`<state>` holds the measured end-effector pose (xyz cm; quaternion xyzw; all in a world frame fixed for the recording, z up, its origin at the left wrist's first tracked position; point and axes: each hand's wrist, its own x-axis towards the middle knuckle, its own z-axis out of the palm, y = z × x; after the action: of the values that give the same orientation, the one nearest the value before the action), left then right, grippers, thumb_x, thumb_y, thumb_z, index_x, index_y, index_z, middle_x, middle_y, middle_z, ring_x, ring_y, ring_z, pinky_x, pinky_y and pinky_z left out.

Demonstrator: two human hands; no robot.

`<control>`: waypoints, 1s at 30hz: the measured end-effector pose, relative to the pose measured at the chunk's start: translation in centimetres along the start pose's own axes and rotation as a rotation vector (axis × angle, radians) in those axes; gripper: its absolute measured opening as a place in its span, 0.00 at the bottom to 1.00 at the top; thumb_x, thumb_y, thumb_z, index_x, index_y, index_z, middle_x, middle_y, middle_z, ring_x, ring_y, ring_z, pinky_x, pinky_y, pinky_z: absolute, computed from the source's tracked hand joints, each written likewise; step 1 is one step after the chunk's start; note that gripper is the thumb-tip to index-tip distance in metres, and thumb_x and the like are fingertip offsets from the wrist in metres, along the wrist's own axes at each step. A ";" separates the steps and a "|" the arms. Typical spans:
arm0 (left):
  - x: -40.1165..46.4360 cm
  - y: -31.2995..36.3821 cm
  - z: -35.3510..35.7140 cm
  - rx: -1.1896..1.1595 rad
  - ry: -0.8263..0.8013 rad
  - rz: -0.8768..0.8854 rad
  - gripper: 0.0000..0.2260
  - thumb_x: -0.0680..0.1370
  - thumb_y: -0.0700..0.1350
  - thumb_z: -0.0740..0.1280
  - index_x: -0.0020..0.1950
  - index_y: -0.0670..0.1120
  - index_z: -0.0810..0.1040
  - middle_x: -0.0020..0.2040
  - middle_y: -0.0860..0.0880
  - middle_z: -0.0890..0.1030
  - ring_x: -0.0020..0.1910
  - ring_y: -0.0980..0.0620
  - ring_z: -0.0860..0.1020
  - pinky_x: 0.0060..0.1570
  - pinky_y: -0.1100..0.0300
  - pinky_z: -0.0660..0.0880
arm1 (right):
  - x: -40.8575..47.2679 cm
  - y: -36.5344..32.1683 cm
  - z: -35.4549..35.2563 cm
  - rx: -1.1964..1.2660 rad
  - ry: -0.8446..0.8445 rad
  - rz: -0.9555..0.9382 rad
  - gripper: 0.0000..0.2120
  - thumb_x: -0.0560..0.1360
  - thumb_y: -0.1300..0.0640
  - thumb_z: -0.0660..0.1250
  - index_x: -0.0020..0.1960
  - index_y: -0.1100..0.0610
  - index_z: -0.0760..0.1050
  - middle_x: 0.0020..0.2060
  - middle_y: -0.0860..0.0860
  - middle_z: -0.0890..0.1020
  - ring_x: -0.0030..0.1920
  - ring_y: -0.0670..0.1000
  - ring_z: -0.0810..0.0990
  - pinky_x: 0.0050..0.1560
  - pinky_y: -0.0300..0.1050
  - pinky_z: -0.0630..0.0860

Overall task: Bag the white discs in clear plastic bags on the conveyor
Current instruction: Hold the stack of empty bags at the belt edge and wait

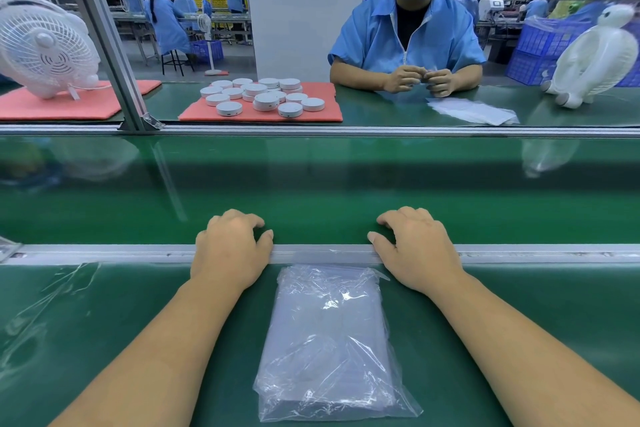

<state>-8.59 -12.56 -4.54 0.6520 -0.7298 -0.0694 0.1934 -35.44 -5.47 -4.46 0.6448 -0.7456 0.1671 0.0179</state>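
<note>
A pack of clear plastic bags (329, 340) lies on the green work surface in front of me, between my forearms. My left hand (230, 246) rests over the metal rail (138, 253) at the belt's near edge, fingers loosely curled, holding nothing. My right hand (415, 246) rests the same way on the rail to the right of the pack. Several white discs (263, 97) sit in a loose pile on a pink foam mat (194, 113) across the green conveyor belt (311, 184), far from both hands.
A person in a blue coat (408, 42) sits opposite, hands together, beside a stack of flat clear bags (474, 111). White fans stand at the far left (45, 48) and far right (595, 59). An aluminium post (114, 62) rises left of the discs.
</note>
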 end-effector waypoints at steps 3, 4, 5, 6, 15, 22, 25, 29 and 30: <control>0.0 0.0 0.0 0.010 -0.012 0.000 0.18 0.82 0.55 0.66 0.70 0.51 0.78 0.67 0.48 0.79 0.67 0.43 0.73 0.65 0.46 0.72 | 0.0 0.0 0.1 -0.015 -0.001 -0.001 0.17 0.80 0.40 0.60 0.58 0.49 0.79 0.54 0.48 0.79 0.58 0.55 0.73 0.59 0.52 0.72; 0.1 0.0 0.0 0.005 -0.003 -0.005 0.16 0.82 0.55 0.67 0.67 0.51 0.81 0.68 0.48 0.78 0.68 0.43 0.72 0.66 0.46 0.72 | 0.0 0.0 0.0 -0.018 -0.003 0.000 0.16 0.80 0.40 0.60 0.56 0.49 0.80 0.54 0.48 0.79 0.58 0.54 0.73 0.58 0.52 0.72; 0.1 0.0 0.0 0.000 0.006 -0.010 0.15 0.81 0.55 0.67 0.64 0.51 0.83 0.69 0.49 0.77 0.69 0.43 0.71 0.67 0.46 0.71 | 0.0 0.1 0.0 -0.018 -0.004 0.003 0.16 0.80 0.40 0.60 0.56 0.49 0.80 0.54 0.48 0.79 0.58 0.54 0.73 0.59 0.52 0.72; 0.1 0.0 -0.1 -0.003 0.012 -0.012 0.14 0.81 0.55 0.67 0.63 0.51 0.84 0.69 0.49 0.77 0.70 0.43 0.70 0.67 0.46 0.71 | 0.0 0.0 0.0 -0.013 -0.003 0.003 0.17 0.80 0.40 0.60 0.58 0.49 0.80 0.55 0.48 0.79 0.58 0.54 0.72 0.59 0.52 0.72; 0.1 0.0 -0.1 0.014 0.021 -0.009 0.12 0.81 0.55 0.68 0.60 0.53 0.85 0.67 0.49 0.77 0.68 0.42 0.69 0.67 0.47 0.70 | 0.1 0.2 0.2 -0.004 0.014 0.005 0.17 0.80 0.40 0.61 0.57 0.50 0.80 0.56 0.48 0.78 0.60 0.54 0.71 0.60 0.52 0.71; 0.0 0.1 -0.1 0.024 -0.005 0.000 0.15 0.81 0.55 0.66 0.65 0.52 0.82 0.62 0.47 0.80 0.62 0.42 0.74 0.60 0.47 0.74 | 0.1 0.1 0.1 0.001 0.008 0.001 0.16 0.80 0.41 0.61 0.56 0.49 0.80 0.55 0.48 0.79 0.58 0.54 0.72 0.59 0.52 0.71; 0.0 0.0 0.0 0.013 -0.006 -0.001 0.14 0.81 0.55 0.67 0.64 0.52 0.82 0.64 0.48 0.79 0.63 0.42 0.74 0.62 0.47 0.73 | 0.0 0.1 0.1 0.005 -0.005 0.011 0.19 0.80 0.41 0.61 0.64 0.50 0.77 0.59 0.48 0.78 0.61 0.55 0.73 0.62 0.53 0.71; 0.0 0.0 0.0 0.020 -0.005 -0.017 0.20 0.81 0.56 0.66 0.71 0.51 0.77 0.69 0.48 0.77 0.68 0.42 0.72 0.65 0.47 0.71 | 0.1 0.1 0.1 0.003 -0.012 0.006 0.17 0.80 0.40 0.61 0.59 0.50 0.79 0.58 0.48 0.78 0.60 0.54 0.73 0.61 0.53 0.71; 0.1 0.0 0.0 0.024 -0.012 -0.013 0.19 0.81 0.56 0.66 0.69 0.51 0.79 0.67 0.47 0.78 0.66 0.42 0.72 0.64 0.48 0.72 | 0.1 0.1 0.1 0.007 -0.011 0.007 0.18 0.80 0.40 0.61 0.61 0.50 0.79 0.58 0.48 0.78 0.60 0.54 0.73 0.62 0.53 0.71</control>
<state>-8.62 -12.67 -4.56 0.6586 -0.7275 -0.0655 0.1807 -35.51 -5.58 -4.56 0.6432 -0.7474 0.1662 0.0110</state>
